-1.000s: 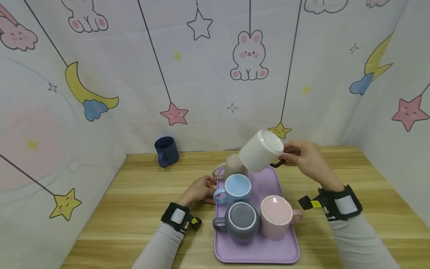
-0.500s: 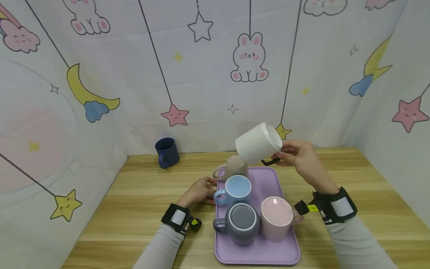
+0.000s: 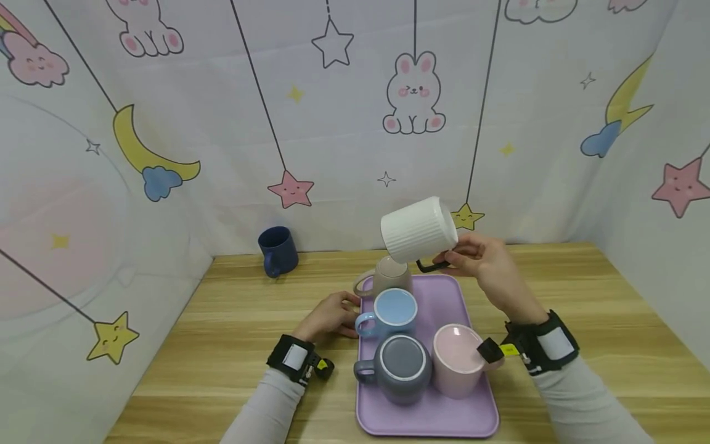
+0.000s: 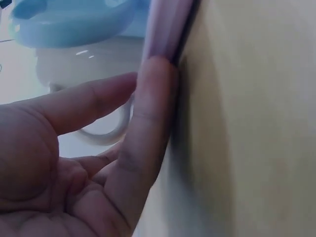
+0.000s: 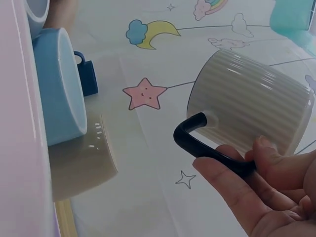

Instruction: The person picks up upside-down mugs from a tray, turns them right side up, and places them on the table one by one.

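My right hand (image 3: 478, 262) holds a white ribbed mug (image 3: 418, 229) by its black handle (image 5: 212, 149), pinched between thumb and fingers. The mug is in the air over the tray's far end, tilted, base to the right and mouth to the lower left. At the left edge of the lilac tray (image 3: 427, 425), my left hand (image 3: 331, 316) pinches the rim between thumb and index finger, as the left wrist view shows. Upside down on the tray are a beige mug (image 3: 392, 277), a light blue mug (image 3: 395, 308), a dark grey mug (image 3: 403, 370) and a pink mug (image 3: 457, 361).
A navy mug (image 3: 279, 251) stands upright at the back left of the wooden table (image 3: 244, 345). Behind the table hangs a white cloth (image 3: 344, 123) printed with bunnies, stars and moons, which also closes off both sides.
My right hand has moved left with the white mug, which has tipped further onto its side and risen slightly. My left hand stays at the tray edge.
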Available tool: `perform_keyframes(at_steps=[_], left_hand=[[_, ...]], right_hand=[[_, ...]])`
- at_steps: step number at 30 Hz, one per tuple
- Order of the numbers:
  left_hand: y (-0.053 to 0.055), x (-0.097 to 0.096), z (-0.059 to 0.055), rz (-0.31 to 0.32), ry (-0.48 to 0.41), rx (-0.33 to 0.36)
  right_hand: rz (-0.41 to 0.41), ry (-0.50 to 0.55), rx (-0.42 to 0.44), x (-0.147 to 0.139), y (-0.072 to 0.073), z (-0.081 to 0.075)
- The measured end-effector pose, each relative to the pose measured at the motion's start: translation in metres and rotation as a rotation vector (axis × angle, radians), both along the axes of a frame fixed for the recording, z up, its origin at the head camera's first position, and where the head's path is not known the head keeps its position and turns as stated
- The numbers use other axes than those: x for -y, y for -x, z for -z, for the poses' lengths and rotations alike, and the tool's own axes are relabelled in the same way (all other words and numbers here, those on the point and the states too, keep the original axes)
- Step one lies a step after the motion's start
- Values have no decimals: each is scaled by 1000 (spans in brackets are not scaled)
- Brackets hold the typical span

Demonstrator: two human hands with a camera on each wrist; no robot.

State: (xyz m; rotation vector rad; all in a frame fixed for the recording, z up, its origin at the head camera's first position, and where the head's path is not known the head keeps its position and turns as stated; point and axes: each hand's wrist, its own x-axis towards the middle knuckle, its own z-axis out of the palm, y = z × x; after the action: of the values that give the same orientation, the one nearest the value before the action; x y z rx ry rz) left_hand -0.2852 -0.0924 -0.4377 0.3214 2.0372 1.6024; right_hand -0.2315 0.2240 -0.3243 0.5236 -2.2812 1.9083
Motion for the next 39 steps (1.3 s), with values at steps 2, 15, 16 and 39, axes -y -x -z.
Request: perform_keyframes(at_steps=[2,15,16,39], left_hand=[[0,4,-5,4,26,-13],[6,14,-52,-146,141,-348],[5,12,-57,-160,129,-395],[-20,-74,-81,113,-305,-264]], right_hand=[[-3,13,-2,5,-1,1],[14,18,7,13,-2,2],[19,18,8,14,-2,3],[-42,60,2,19,-7,3]])
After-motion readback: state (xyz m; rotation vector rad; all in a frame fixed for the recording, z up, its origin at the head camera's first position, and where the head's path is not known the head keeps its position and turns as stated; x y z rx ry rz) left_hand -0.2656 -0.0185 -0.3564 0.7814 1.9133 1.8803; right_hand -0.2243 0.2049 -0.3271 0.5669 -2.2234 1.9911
